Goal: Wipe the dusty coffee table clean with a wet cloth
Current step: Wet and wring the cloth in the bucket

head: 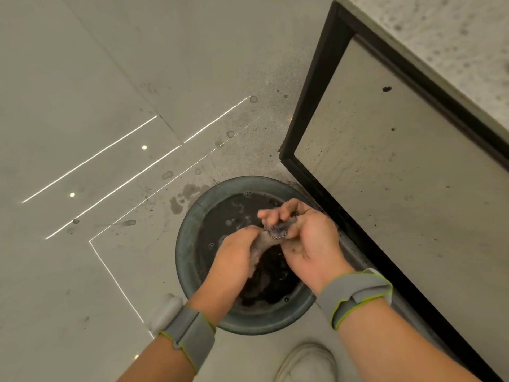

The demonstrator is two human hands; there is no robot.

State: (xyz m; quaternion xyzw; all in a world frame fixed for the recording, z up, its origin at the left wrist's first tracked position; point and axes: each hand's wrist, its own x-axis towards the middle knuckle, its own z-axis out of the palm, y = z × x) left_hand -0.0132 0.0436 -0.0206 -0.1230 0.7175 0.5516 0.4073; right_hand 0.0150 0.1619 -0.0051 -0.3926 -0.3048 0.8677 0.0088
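Here, both hands hold a wet cloth over a round bowl of dark water on the floor. The left hand has its fingers wrapped around one end. The right hand fingers pinch the other end. The dusty surface is to the right, well apart from the cloth.

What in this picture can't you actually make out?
- Head view: most of the speckled grey coffee table top is cut off by the top and right edges.
- The twisted grey cloth is largely covered by the left hand and right hand.
- The bottom of the round dark basin is hidden by murky dark water.
- The white shoe is cut off by the bottom edge.
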